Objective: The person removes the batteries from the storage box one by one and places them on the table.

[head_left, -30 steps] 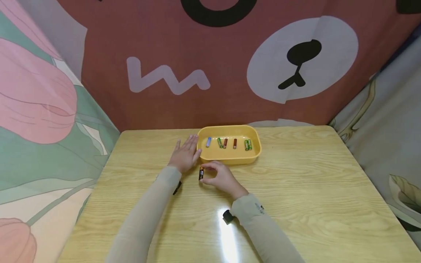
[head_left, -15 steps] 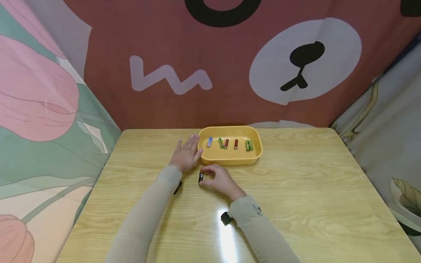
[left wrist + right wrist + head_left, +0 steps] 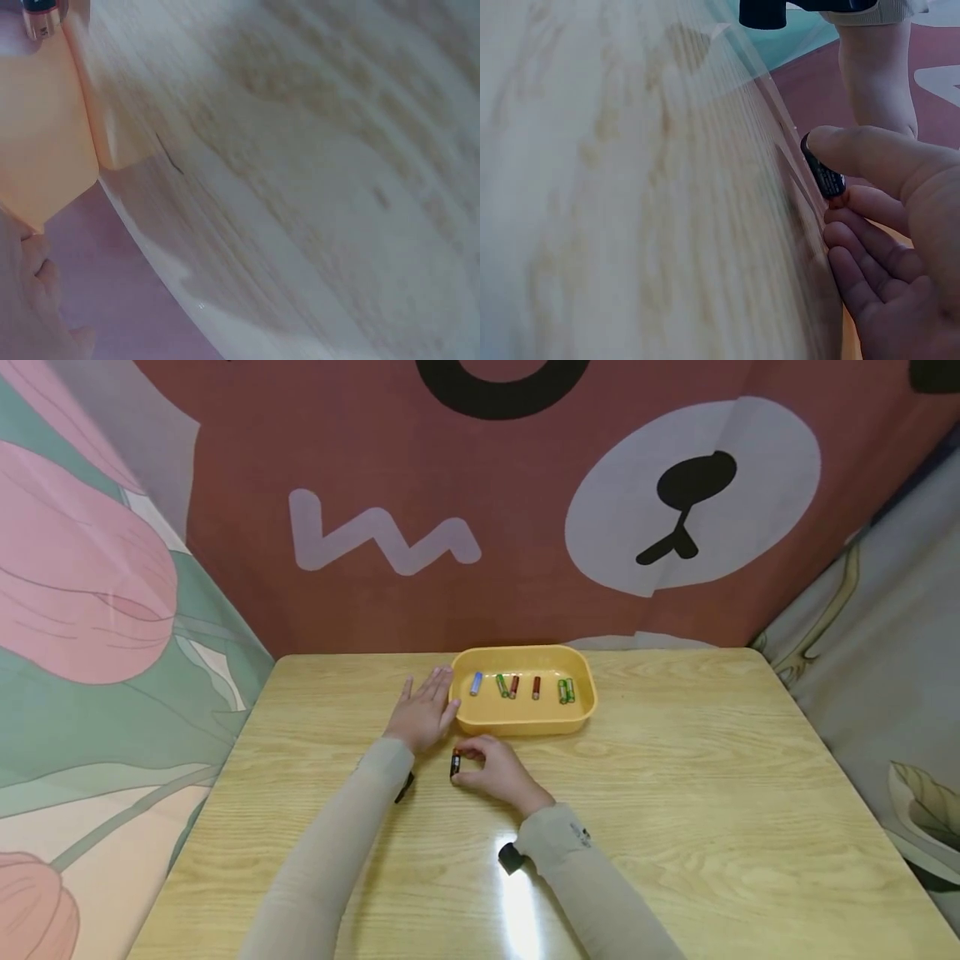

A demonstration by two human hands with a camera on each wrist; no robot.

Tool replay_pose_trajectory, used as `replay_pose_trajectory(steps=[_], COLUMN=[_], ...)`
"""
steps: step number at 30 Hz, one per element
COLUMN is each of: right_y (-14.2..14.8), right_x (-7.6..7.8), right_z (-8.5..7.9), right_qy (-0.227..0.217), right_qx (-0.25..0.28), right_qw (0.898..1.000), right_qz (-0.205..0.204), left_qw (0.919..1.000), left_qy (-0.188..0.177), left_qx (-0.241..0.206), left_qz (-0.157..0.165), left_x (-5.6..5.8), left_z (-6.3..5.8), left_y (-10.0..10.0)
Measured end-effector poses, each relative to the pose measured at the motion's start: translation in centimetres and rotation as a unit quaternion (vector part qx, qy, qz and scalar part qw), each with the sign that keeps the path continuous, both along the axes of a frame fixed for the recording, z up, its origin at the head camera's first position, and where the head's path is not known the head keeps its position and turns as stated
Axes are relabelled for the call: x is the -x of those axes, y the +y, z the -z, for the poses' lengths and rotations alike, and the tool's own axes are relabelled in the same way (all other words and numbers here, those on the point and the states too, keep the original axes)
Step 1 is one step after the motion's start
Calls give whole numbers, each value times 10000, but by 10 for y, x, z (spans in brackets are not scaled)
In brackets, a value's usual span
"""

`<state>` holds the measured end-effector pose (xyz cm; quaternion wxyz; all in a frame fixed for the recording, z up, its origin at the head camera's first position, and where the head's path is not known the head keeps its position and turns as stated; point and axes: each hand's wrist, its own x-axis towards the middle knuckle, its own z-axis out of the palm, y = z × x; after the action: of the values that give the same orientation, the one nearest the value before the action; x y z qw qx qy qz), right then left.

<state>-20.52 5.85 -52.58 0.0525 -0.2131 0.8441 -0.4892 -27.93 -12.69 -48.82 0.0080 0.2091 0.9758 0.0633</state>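
My right hand [image 3: 498, 772] pinches a black battery with a copper-coloured end [image 3: 455, 765] between thumb and fingers, just in front of the tray's near left corner. In the right wrist view the thumb presses one end of that battery [image 3: 825, 171] and a fingertip meets its orange end. My left hand [image 3: 420, 714] lies with straight fingers along the left wall of a yellow tray [image 3: 517, 727]. Inside the tray are a blue battery [image 3: 476, 683], two reddish-brown ones, and several green ones [image 3: 502, 686], all lying down.
The tray stands near the back edge of a wooden table [image 3: 712, 793]. A printed cloth [image 3: 375, 610] with a bear face hangs right behind that edge, and patterned cloths hang at both sides. Dark wrist cameras [image 3: 512, 858] sit at both cuffs.
My right hand has shifted slightly left and toward me, still pinching the black battery. The left hand and the tray stay where they were.
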Motion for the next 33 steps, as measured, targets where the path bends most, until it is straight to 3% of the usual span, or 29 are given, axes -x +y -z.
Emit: replay_pose_trajectory(steps=[16, 33], right_y=[-3, -2], right_x=[2, 1], right_z=[2, 3], right_qy=[168, 207], right_qx=[-368, -258], right_qw=[9992, 9994], right_qz=[-36, 68], left_qw=[9998, 9997], left_qy=[56, 78], left_qx=[-190, -235], left_qz=[6, 8], left_x=[0, 0], left_z=[1, 3], left_y=[0, -1])
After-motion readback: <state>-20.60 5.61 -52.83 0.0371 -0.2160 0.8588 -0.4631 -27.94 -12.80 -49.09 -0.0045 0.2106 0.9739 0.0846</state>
